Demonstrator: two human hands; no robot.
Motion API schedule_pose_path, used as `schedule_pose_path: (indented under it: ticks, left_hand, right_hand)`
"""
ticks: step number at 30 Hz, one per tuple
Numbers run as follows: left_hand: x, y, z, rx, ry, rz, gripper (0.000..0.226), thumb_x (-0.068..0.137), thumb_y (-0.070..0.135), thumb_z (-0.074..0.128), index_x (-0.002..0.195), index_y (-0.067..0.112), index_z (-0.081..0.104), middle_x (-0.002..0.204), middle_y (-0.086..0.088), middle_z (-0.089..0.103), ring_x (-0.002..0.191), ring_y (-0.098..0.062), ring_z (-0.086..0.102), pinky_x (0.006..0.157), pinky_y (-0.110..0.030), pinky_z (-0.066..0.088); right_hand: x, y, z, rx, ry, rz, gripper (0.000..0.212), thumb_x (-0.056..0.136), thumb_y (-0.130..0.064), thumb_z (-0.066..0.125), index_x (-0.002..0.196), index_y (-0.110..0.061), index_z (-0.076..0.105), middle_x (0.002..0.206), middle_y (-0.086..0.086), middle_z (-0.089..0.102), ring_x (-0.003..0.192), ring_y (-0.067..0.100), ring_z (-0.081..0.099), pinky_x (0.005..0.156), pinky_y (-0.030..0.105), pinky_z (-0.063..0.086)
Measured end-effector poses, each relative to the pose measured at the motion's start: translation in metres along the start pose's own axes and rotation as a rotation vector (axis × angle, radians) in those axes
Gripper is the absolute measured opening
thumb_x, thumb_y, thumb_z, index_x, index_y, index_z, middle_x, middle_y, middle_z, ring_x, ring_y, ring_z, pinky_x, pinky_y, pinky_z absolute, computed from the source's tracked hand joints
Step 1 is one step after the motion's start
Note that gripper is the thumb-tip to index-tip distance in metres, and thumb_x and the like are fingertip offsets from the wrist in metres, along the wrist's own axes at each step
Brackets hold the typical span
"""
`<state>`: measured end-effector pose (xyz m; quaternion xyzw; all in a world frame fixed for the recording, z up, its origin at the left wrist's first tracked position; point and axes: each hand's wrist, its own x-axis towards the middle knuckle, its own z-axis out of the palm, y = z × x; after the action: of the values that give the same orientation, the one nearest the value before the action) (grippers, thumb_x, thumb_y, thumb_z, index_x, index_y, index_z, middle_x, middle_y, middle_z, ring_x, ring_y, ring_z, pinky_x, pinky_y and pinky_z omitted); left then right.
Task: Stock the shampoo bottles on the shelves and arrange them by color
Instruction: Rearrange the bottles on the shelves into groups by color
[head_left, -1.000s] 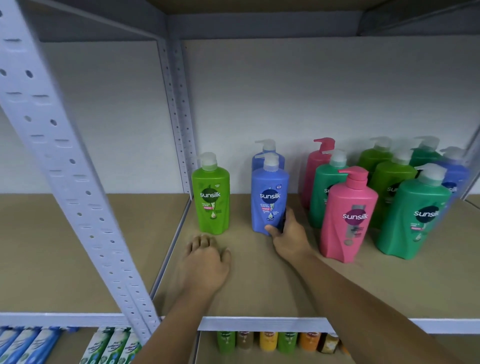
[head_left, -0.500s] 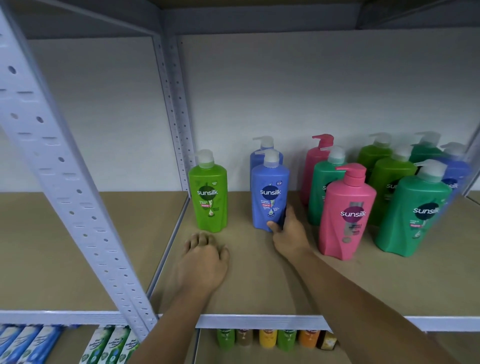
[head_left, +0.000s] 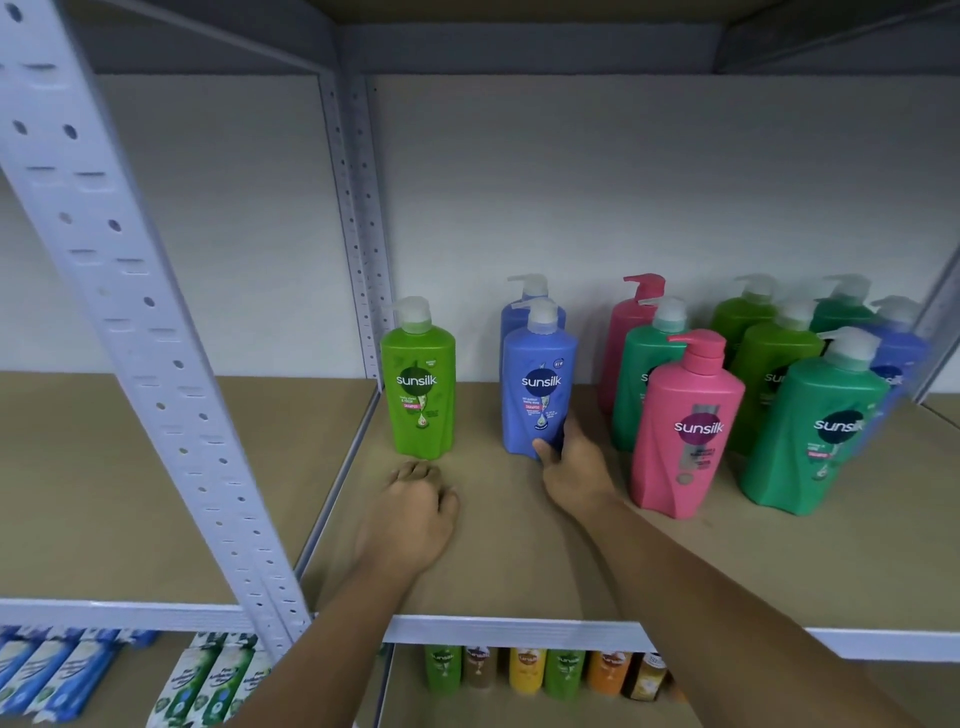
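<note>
Tan board forms the shelf (head_left: 519, 561), edged at the front by a pale metal rail. A grey perforated upright (head_left: 109, 270) slants across the left of the view. On the right half of the shelf a mixed cluster of pump bottles stands close together. A pink bottle (head_left: 685, 431) and a dark green bottle (head_left: 810, 436) are at its front, with another pink one, more green ones and a blue one behind.

Left of that cluster and apart from it, the front blue bottle (head_left: 537, 379) stands upright with a second blue bottle (head_left: 519, 314) directly behind it. Further left, near the rear post, a light green bottle (head_left: 418, 384) stands alone and upright.

The right hand (head_left: 574, 470) grips the front blue bottle low on its right side, thumb on the front and fingers round the side. The left hand (head_left: 415, 512) rests palm down on the board just in front of the light green bottle, fingers loosely bent, holding nothing.

On the lower shelf is a row of small bottles (head_left: 524, 670) in green, brown, yellow and orange, and boxed tubes (head_left: 52, 670) lie at the far left.
</note>
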<state>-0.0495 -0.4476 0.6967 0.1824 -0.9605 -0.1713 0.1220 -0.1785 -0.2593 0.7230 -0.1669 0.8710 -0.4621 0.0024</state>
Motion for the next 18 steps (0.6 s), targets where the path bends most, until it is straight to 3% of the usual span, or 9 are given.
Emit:
schedule_pose_path:
  ticks: [3, 6, 9, 13, 15, 18]
  left_hand:
    - [-0.006, 0.003, -0.004, -0.018, -0.001, 0.039, 0.027, 0.09, 0.038, 0.046, 0.08, 0.015, 0.056, 0.097, -0.007, 0.064, 0.099, -0.032, 0.058, 0.074, -0.038, 0.048]
    - [-0.016, 0.011, -0.011, -0.029, -0.022, 0.15, 0.031, 0.09, 0.039, 0.045, 0.091, 0.013, 0.062, 0.105, -0.005, 0.065, 0.102, -0.03, 0.06, 0.078, -0.036, 0.049]
    - [-0.028, 0.034, -0.013, -0.018, -0.07, 0.297, 0.05, 0.088, 0.048, 0.036, 0.108, 0.013, 0.066, 0.125, -0.004, 0.065, 0.117, -0.026, 0.059, 0.094, -0.033, 0.048]
    - [-0.041, 0.082, -0.004, -0.016, -0.164, 0.41, 0.076, 0.081, 0.059, 0.021, 0.117, 0.01, 0.066, 0.132, -0.007, 0.062, 0.126, -0.025, 0.054, 0.103, -0.033, 0.044]
    - [-0.045, 0.104, 0.003, -0.029, -0.194, 0.454, 0.075, 0.084, 0.06, 0.023, 0.12, 0.009, 0.065, 0.135, -0.008, 0.06, 0.129, -0.025, 0.052, 0.105, -0.034, 0.043]
    - [-0.049, 0.136, 0.015, -0.069, -0.236, 0.525, 0.051, 0.099, 0.047, 0.044, 0.131, 0.011, 0.063, 0.15, -0.006, 0.05, 0.14, -0.023, 0.043, 0.113, -0.027, 0.032]
  right_hand:
    - [-0.015, -0.003, -0.01, -0.105, -0.07, -0.039, 0.064, 0.099, -0.027, 0.058, 0.154, -0.014, 0.027, 0.134, 0.008, 0.062, 0.119, 0.033, 0.06, 0.093, 0.031, 0.046]
    - [-0.042, 0.002, -0.024, -0.3, -0.208, -0.108, 0.078, 0.099, -0.035, 0.055, 0.16, -0.013, 0.011, 0.145, 0.013, 0.053, 0.126, 0.033, 0.055, 0.104, 0.033, 0.043]
    - [-0.072, 0.016, -0.042, -0.46, -0.248, -0.243, 0.072, 0.1, -0.037, 0.051, 0.159, -0.01, 0.02, 0.159, 0.013, 0.035, 0.145, 0.025, 0.036, 0.118, 0.023, 0.023]
    - [-0.108, 0.034, -0.077, -0.506, -0.251, -0.288, 0.059, 0.103, -0.035, 0.048, 0.154, -0.011, 0.034, 0.16, 0.009, 0.035, 0.148, 0.02, 0.029, 0.117, 0.017, 0.012]
    - [-0.121, 0.046, -0.095, -0.531, -0.232, -0.286, 0.058, 0.104, -0.038, 0.046, 0.154, -0.012, 0.035, 0.16, 0.007, 0.034, 0.149, 0.018, 0.026, 0.114, 0.012, 0.007]
    - [-0.139, 0.065, -0.124, -0.578, -0.196, -0.237, 0.058, 0.105, -0.04, 0.042, 0.156, -0.013, 0.032, 0.163, 0.004, 0.029, 0.15, 0.014, 0.021, 0.112, 0.008, -0.001]
